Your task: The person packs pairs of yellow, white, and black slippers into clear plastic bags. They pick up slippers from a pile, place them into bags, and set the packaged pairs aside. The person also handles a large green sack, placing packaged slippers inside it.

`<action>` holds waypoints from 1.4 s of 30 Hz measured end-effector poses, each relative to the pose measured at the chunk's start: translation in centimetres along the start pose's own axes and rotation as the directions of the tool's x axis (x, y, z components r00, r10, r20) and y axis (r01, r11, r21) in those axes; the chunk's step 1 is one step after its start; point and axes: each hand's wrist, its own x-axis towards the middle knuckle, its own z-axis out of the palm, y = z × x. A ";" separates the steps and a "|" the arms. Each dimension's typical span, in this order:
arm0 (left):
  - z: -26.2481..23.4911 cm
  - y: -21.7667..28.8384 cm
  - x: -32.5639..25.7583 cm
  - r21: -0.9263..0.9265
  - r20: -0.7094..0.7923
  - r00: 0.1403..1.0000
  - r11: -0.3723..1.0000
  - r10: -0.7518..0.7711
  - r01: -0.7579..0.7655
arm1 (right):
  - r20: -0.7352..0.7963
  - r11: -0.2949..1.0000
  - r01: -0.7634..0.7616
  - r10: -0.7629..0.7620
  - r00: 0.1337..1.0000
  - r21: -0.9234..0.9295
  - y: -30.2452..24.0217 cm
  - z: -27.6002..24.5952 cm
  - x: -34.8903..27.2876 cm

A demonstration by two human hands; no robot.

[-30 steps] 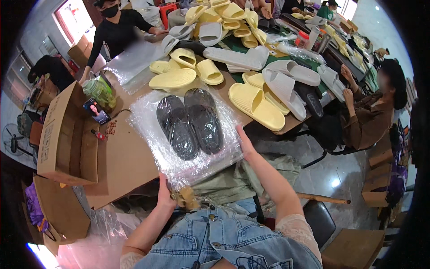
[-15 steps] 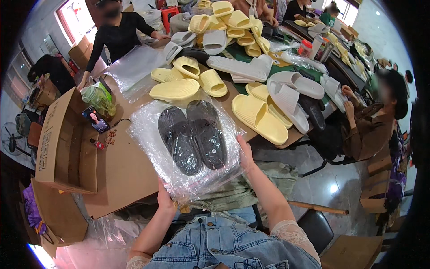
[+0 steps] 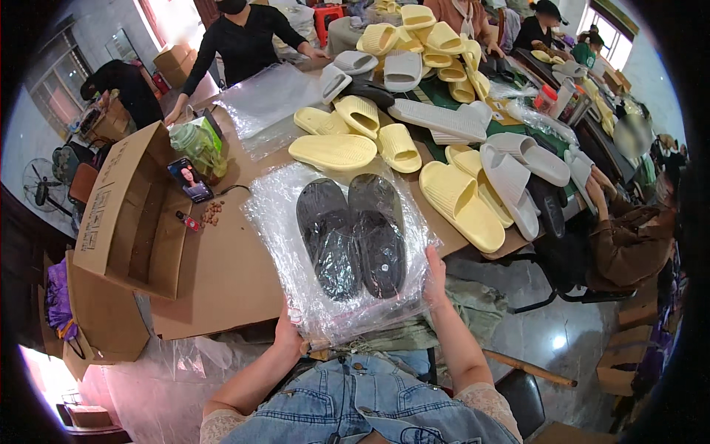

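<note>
A pair of black slippers [image 3: 335,255] lies side by side under clear plastic, apparently inside a clear plastic bag [image 3: 414,222] on top of a stack of similar bags. At the lower left edge of this stack, my left hand [image 3: 288,330] grips it, its fingertips partly hidden by the plastic. My right hand [image 3: 435,280] is closed on the right edge, thumb on top and fingers underneath. The stack rests near the front edge of the cardboard-covered table [image 3: 233,285]. Just beyond it are yellow slippers [image 3: 333,152] and grey slippers [image 3: 510,177].
An open cardboard box [image 3: 133,214] stands at the left, beside a phone [image 3: 190,180] and a green-lidded jar [image 3: 198,148]. Flat clear bags [image 3: 270,103] lie farther back. A co-worker in black [image 3: 244,44] stands across the table; another person [image 3: 629,237] sits at the right.
The view has turned, so the whole scene sits farther right in the picture. Both hands still grip the stack of bags with the black slippers, with little movement against the table.
</note>
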 end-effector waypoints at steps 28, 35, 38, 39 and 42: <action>1.3 -3.8 -5.9 0.333 0.045 0.937 0.890 -0.345 0.312 | 0.131 0.885 -0.276 0.345 0.930 -0.375 -5.5 -3.8 -2.9; 7.2 -4.4 -6.9 0.740 0.382 0.804 0.672 -0.454 0.028 | 0.308 0.648 -0.182 0.566 0.764 -0.740 -14.3 -10.6 -4.8; 9.1 -3.9 -6.5 0.503 0.310 0.814 0.811 -0.491 0.298 | 0.264 0.636 -0.143 0.501 0.824 -0.759 -14.5 -11.1 -5.9; 9.9 -3.5 -6.3 0.341 0.240 0.804 0.822 -0.544 0.455 | 0.236 0.632 -0.146 0.480 0.845 -0.761 -14.3 -10.7 -6.2; 9.3 -3.2 -5.3 0.151 0.261 0.847 0.886 -0.464 0.439 | 0.257 0.640 -0.041 0.365 0.895 -0.767 -12.3 -7.2 -6.7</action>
